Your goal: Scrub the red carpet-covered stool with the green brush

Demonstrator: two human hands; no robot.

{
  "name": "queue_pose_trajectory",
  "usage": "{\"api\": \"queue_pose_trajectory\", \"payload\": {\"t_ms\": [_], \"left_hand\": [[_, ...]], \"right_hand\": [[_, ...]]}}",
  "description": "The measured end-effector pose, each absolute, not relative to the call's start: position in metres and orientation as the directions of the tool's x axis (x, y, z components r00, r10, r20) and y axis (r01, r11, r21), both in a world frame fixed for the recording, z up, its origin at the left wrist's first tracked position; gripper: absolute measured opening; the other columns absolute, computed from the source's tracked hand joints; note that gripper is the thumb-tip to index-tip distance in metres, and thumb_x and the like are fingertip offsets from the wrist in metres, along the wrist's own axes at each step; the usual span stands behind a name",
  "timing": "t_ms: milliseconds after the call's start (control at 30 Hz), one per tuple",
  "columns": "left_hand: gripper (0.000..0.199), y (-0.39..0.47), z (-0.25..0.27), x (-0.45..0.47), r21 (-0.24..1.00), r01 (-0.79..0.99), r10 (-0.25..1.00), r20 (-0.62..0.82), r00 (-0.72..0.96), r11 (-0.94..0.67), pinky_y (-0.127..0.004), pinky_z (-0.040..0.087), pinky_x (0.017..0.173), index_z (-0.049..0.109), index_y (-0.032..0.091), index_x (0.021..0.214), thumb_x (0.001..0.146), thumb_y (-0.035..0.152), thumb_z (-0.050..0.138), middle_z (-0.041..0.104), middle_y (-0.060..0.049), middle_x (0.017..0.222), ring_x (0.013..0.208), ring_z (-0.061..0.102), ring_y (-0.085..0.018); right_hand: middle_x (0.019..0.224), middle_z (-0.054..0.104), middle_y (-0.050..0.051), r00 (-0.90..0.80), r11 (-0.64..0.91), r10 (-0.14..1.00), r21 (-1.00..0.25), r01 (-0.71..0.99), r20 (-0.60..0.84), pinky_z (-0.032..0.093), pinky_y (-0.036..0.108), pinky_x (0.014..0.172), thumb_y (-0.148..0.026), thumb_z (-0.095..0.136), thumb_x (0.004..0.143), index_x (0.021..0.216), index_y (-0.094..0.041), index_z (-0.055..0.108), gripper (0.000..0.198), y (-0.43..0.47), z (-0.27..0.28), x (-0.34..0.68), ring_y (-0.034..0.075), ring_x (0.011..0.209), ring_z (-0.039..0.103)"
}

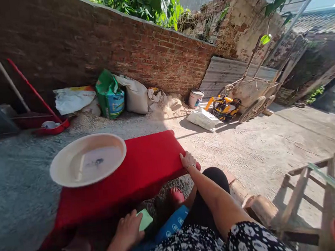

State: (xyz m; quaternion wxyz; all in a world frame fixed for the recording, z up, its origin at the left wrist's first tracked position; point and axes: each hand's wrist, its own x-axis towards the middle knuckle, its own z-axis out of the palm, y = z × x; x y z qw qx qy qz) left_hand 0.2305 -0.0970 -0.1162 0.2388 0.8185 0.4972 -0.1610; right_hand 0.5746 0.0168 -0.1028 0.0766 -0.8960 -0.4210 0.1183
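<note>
A low table covered in red cloth (155, 153) stretches before me. On its left end stands a wide, pale basin (57, 171) with water and a small dark patch in it. My right hand (188, 160) is closed over the table's right edge, fingers bent onto the red cloth. Low beside the table's near side, my left hand (129, 229) is closed on a flat pale-green piece with rounded corners (146, 219); its exact kind is unclear. Blue printed fabric (175, 221) lies by my legs, near a foot in a red slipper (177, 194).
Along the brick wall (150, 53) stand a green bag (106, 84), a whitish sack (136, 97) and a bucket (196, 99). A yellow toy excavator (225, 106) sits beside a white sack (204, 119). A red dustpan (52, 129) is left; a wooden frame (295, 198) stands right.
</note>
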Motion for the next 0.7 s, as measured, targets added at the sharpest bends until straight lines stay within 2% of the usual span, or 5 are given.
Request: {"api": "queue_pose_trajectory", "payload": {"t_ms": [200, 367, 433, 533, 700], "left_hand": [[0.052, -0.101, -0.111, 0.227, 0.29, 0.895, 0.767, -0.466, 0.442, -0.339, -0.05, 0.028, 0.106, 0.059, 0.019, 0.119, 0.067, 0.021, 0.055, 0.05, -0.014, 0.134, 0.126, 0.044, -0.033], [0.057, -0.111, -0.119, 0.23, 0.384, 0.87, 0.782, -0.417, 0.462, -0.309, -0.052, 0.024, 0.109, 0.06, 0.015, 0.12, 0.063, 0.023, 0.061, 0.049, -0.018, 0.135, 0.127, 0.043, -0.035], [0.059, -0.11, -0.123, 0.231, 0.401, 0.867, 0.789, -0.408, 0.459, -0.296, -0.053, 0.024, 0.109, 0.061, 0.017, 0.119, 0.061, 0.027, 0.065, 0.048, -0.018, 0.136, 0.127, 0.043, -0.036], [0.051, -0.107, -0.128, 0.232, 0.403, 0.87, 0.813, -0.38, 0.442, -0.284, -0.055, 0.029, 0.103, 0.067, 0.02, 0.108, 0.059, 0.034, 0.069, 0.058, -0.017, 0.124, 0.116, 0.051, -0.037], [0.043, -0.108, -0.143, 0.231, 0.357, 0.883, 0.826, -0.362, 0.431, -0.304, -0.052, 0.039, 0.093, 0.07, 0.015, 0.101, 0.061, 0.029, 0.067, 0.063, -0.022, 0.112, 0.106, 0.057, -0.037]], "right_hand": [[0.127, 0.053, 0.019, 0.609, -0.625, 0.781, -0.201, 0.755, -0.14, 0.036, 0.043, 0.093, -0.053, 0.024, 0.092, 0.134, -0.014, 0.04, 0.059, 0.015, -0.096, 0.571, 0.028, 0.116, 0.052], [0.12, 0.057, 0.025, 0.568, -0.58, 0.814, -0.202, 0.789, -0.121, 0.042, 0.049, 0.086, -0.052, 0.017, 0.091, 0.129, -0.009, 0.045, 0.065, 0.002, -0.089, 0.566, 0.033, 0.107, 0.06], [0.115, 0.061, 0.024, 0.569, -0.578, 0.815, -0.223, 0.785, -0.11, 0.045, 0.05, 0.084, -0.059, 0.013, 0.088, 0.125, -0.014, 0.05, 0.069, 0.007, -0.101, 0.579, 0.033, 0.102, 0.063], [0.112, 0.063, 0.022, 0.571, -0.58, 0.813, -0.265, 0.77, -0.119, 0.046, 0.054, 0.086, -0.07, 0.018, 0.08, 0.124, -0.023, 0.052, 0.072, 0.024, -0.13, 0.603, 0.036, 0.101, 0.063], [0.108, 0.065, 0.022, 0.625, -0.612, 0.778, -0.312, 0.727, -0.07, 0.045, 0.061, 0.085, -0.072, 0.034, 0.07, 0.119, -0.034, 0.055, 0.066, 0.039, -0.16, 0.624, 0.042, 0.101, 0.062]]}}
